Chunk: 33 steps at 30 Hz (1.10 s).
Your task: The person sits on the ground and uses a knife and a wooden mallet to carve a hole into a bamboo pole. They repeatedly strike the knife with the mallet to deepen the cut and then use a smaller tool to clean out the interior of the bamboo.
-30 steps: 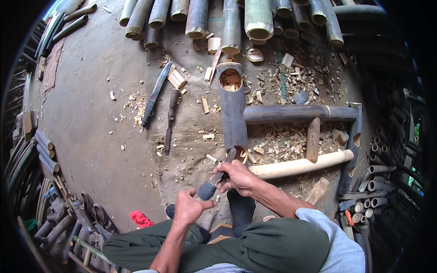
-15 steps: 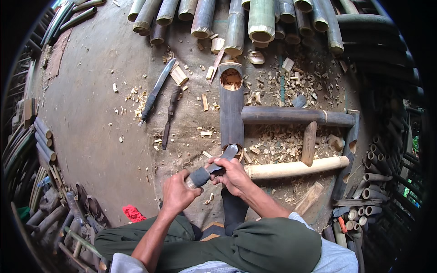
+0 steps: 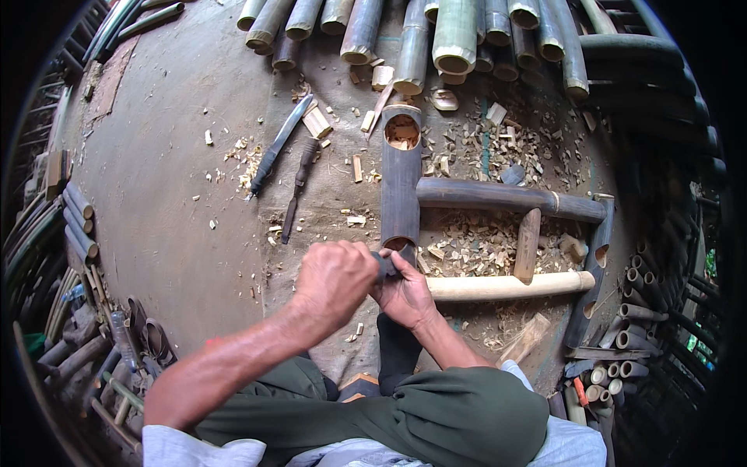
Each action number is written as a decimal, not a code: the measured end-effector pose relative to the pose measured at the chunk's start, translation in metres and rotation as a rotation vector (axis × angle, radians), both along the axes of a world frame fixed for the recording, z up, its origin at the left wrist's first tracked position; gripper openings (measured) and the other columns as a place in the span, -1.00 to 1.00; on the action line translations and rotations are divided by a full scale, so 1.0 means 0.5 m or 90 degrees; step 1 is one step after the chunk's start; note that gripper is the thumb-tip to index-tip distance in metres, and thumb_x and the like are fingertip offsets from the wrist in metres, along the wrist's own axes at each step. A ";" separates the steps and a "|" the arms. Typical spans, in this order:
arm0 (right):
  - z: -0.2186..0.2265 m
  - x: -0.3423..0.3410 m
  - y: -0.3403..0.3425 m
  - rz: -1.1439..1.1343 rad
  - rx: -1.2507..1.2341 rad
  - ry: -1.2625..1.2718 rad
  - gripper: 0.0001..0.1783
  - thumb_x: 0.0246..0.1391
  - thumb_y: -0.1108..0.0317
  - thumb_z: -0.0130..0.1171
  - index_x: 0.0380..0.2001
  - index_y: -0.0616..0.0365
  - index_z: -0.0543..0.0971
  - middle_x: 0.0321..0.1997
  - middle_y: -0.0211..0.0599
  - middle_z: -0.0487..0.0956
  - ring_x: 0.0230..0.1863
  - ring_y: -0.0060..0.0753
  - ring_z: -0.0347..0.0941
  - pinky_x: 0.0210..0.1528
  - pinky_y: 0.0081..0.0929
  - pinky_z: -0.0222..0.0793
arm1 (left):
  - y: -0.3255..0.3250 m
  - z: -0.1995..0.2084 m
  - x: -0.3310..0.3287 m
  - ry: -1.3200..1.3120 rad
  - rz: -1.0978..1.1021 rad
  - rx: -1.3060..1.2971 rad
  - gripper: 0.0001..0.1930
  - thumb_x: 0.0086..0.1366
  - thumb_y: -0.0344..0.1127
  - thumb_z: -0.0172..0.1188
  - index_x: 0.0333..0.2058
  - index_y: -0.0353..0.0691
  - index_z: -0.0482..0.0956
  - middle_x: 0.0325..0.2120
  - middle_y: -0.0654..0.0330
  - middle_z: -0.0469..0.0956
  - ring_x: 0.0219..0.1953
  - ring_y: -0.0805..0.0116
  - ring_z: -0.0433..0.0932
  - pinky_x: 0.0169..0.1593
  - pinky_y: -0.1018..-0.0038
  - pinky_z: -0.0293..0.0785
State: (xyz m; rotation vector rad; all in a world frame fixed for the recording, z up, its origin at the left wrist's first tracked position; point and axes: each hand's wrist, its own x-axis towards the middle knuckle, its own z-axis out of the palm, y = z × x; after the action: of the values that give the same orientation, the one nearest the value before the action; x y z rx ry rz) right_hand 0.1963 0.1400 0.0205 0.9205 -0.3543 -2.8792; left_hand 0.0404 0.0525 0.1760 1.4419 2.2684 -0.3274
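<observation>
Bamboo post, dark and cut with two oval openings, lies on brown matting near the center of the feed I watch from a distance. At its near end, the left hand is clenched in a fist around a hand tool, of which I can make out only a short dark section. The right hand grasps the same tool just ahead of that fist, its thumb raised beside the lower opening; how its other fingers lie, I cannot tell. The tool points toward that opening, though its tip is too hidden for me to place exactly.

To the right, a dark crossbar joins the post to a second post, while a pale pole stretches from behind the right hand toward that second post. A wooden peg lies between the two bars, its near end at the pale pole. Wood chips litter the ground around them. To the left, well apart from both hands, I see a knife with a dark handle beside a slender dark tool. Bamboo poles line the top, cut ends facing the hands.
</observation>
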 end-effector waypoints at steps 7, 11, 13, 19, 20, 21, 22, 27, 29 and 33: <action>0.048 -0.007 -0.032 0.075 -0.046 -0.046 -0.64 0.52 0.27 0.06 0.20 0.29 0.49 0.07 0.05 0.64 0.05 0.03 0.68 0.15 -0.11 0.71 | -0.020 -0.028 -0.157 -0.321 0.062 -0.205 -0.70 -0.11 -0.25 0.47 -0.43 -0.37 0.74 -0.50 -0.12 0.72 -0.35 -0.05 0.77 -0.22 0.13 0.69; 0.066 0.002 0.000 0.261 0.162 -0.126 -0.64 0.47 0.28 0.07 0.07 0.42 0.54 -0.08 0.10 0.68 -0.10 0.02 0.73 0.04 -0.07 0.75 | -0.142 -0.104 -0.073 -0.562 0.329 -0.223 -0.57 -0.08 -0.18 0.55 -0.32 -0.42 0.73 -0.46 -0.12 0.72 -0.33 0.04 0.76 -0.15 0.16 0.67; 0.067 0.006 0.036 0.433 0.263 -0.178 -0.65 0.41 0.31 0.09 -0.08 0.50 0.58 -0.20 0.17 0.69 -0.39 0.02 0.74 -0.35 -0.16 0.77 | -0.176 -0.124 0.057 -0.635 0.506 -0.196 -0.52 -0.01 -0.17 0.58 -0.21 -0.45 0.72 -0.38 -0.15 0.75 -0.26 0.07 0.78 -0.11 0.16 0.67; 0.052 0.002 0.166 0.860 0.620 -0.149 -0.63 0.27 0.22 0.03 -0.44 0.30 0.63 -0.70 -0.20 0.55 -0.79 -0.37 0.47 -0.78 -0.41 0.29 | -0.019 -0.148 0.381 -0.658 0.897 0.075 -0.47 0.12 -0.20 0.45 -0.10 -0.61 0.61 -0.20 -0.43 0.70 -0.02 -0.31 0.73 0.12 -0.02 0.61; 0.048 0.012 0.162 0.859 0.681 -0.137 -0.63 0.27 0.21 0.04 -0.42 0.31 0.64 -0.69 -0.18 0.56 -0.76 -0.37 0.49 -0.76 -0.41 0.29 | -0.025 -0.158 0.391 -0.663 0.890 0.110 -0.47 0.12 -0.20 0.47 -0.08 -0.56 0.61 -0.20 -0.38 0.71 -0.03 -0.28 0.74 0.11 0.01 0.61; 0.047 0.025 0.154 0.858 0.742 -0.124 -0.62 0.26 0.20 0.04 -0.40 0.32 0.65 -0.68 -0.17 0.56 -0.74 -0.37 0.50 -0.75 -0.40 0.29 | -0.035 -0.172 0.401 -0.668 0.885 0.147 -0.46 0.12 -0.20 0.49 -0.05 -0.52 0.60 -0.19 -0.32 0.72 -0.05 -0.25 0.75 0.10 0.04 0.62; 0.066 0.026 0.144 0.852 0.743 -0.138 -0.63 0.29 0.22 0.05 -0.38 0.33 0.65 -0.64 -0.19 0.58 -0.70 -0.39 0.53 -0.69 -0.40 0.37 | -0.062 -0.186 0.393 -0.731 0.844 0.185 -0.46 0.11 -0.19 0.51 -0.04 -0.46 0.60 -0.21 -0.24 0.73 -0.08 -0.17 0.75 0.09 0.09 0.62; 0.084 -0.023 0.040 0.713 0.590 -0.176 -0.66 0.40 0.30 0.02 -0.16 0.43 0.61 -0.35 -0.08 0.67 -0.62 -0.40 0.60 -0.60 -0.48 0.61 | -0.216 -0.203 0.277 -0.708 0.900 0.114 -0.51 0.01 -0.31 0.67 -0.09 -0.40 0.73 -0.24 0.19 0.76 -0.21 0.46 0.65 0.02 0.41 0.60; 0.048 -0.047 -0.008 0.534 0.502 -0.177 -0.65 0.43 0.29 0.05 -0.08 0.45 0.59 -0.24 -0.03 0.67 -0.54 -0.31 0.65 -0.55 -0.42 0.67 | -0.244 -0.217 0.155 -0.591 0.790 0.074 -0.52 -0.13 -0.36 0.66 -0.14 -0.30 0.80 -0.34 0.22 0.76 -0.28 0.41 0.66 -0.05 0.36 0.61; 0.043 -0.047 -0.033 0.172 0.286 -0.082 -0.65 0.50 0.25 0.07 0.10 0.32 0.57 0.00 -0.01 0.65 -0.12 -0.17 0.70 -0.17 -0.15 0.77 | -0.143 -0.108 -0.044 -0.236 0.456 -0.074 -0.60 -0.22 -0.28 0.52 -0.29 -0.21 0.82 -0.49 -0.07 0.73 -0.35 -0.04 0.77 -0.22 0.07 0.64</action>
State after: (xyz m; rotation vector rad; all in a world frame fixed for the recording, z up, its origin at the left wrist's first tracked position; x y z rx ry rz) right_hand 0.1726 0.1234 0.0421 1.1168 0.3984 -2.6942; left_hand 0.0186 -0.0190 0.1221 0.5073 2.2273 0.0350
